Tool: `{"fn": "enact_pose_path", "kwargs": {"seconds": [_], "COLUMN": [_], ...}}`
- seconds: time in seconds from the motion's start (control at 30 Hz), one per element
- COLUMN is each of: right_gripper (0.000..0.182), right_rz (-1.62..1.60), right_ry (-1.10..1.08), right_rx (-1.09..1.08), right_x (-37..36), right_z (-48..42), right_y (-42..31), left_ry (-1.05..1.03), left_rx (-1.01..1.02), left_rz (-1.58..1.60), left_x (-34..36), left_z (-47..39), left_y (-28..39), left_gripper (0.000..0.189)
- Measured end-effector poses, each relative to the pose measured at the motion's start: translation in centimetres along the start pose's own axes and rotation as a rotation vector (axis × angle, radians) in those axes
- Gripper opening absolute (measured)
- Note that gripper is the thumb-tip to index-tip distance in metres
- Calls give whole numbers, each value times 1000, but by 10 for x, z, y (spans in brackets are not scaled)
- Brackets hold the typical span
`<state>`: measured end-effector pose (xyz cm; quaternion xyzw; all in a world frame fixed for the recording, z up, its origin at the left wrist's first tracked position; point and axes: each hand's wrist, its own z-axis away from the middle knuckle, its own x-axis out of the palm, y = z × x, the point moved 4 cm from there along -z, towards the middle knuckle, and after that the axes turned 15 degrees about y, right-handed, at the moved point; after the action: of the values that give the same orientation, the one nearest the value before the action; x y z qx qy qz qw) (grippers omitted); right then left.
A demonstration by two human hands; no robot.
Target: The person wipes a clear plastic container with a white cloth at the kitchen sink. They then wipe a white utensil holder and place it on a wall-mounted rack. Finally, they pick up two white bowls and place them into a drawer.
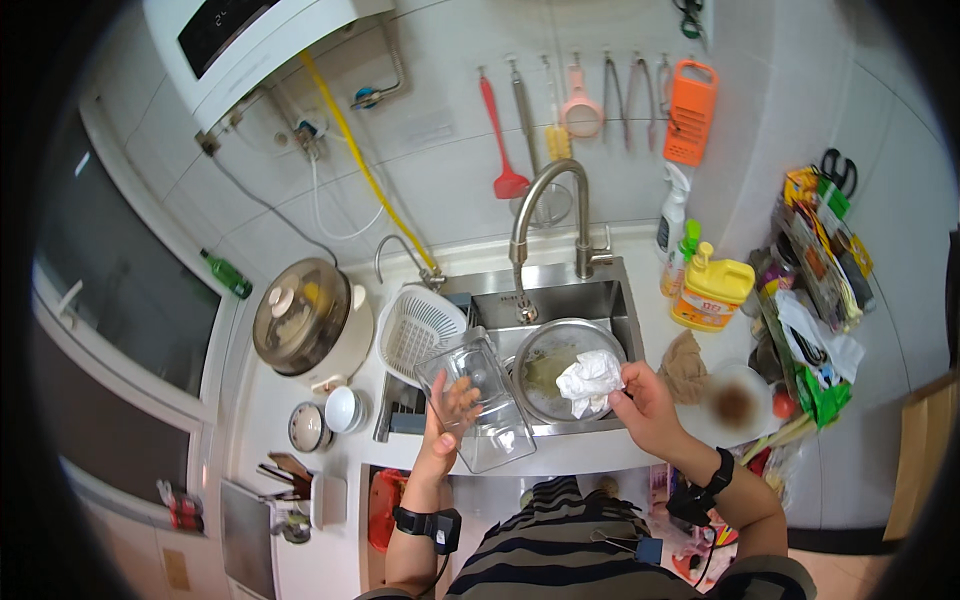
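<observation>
My left hand (450,409) grips a clear, see-through rectangular container (499,431) by its near-left side; the fingers show through its walls. A crumpled white paper towel or cloth (591,381) is pinched in my right hand (643,409), above the right part of the sink. Beneath it, a round metal basin (534,352) holds cloudy, yellowish water with some foam. That basin stands inside the stainless steel sink (626,319). Over it arches the faucet (551,176), its spray head hanging down. No water is seen running.
A white colander (420,330) sits at the sink's left, beside a steamer with a clear lid (300,315). Stacked bowls (345,409) and a knife holder (328,499) stand nearer. On the right are a yellow detergent jug (712,292), a brown cloth (682,360) and a plate (757,382).
</observation>
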<state>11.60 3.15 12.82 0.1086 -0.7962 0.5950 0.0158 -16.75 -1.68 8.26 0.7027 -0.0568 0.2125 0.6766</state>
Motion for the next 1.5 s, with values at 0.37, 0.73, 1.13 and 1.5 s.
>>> {"fn": "enact_pose_path", "kwargs": {"seconds": [0.37,0.73,1.13,1.5], "right_gripper": [9,16,30,37], "right_rz": [-222,-208,222,464], "right_ry": [-361,-671,-938,-1048], "right_rx": [451,330,256,102], "right_x": [51,219,429,551], "right_z": [1,53,136,128], "right_y": [66,92,146,221], "left_ry": [573,1101,1460,1505], "left_rx": [127,283,-9,54], "left_rz": [46,127,441,732], "left_x": [-74,-178,-368,-422], "left_z": [117,312,428,410], "left_y": [9,38,-18,-35], "left_gripper": [113,105,99,108]}}
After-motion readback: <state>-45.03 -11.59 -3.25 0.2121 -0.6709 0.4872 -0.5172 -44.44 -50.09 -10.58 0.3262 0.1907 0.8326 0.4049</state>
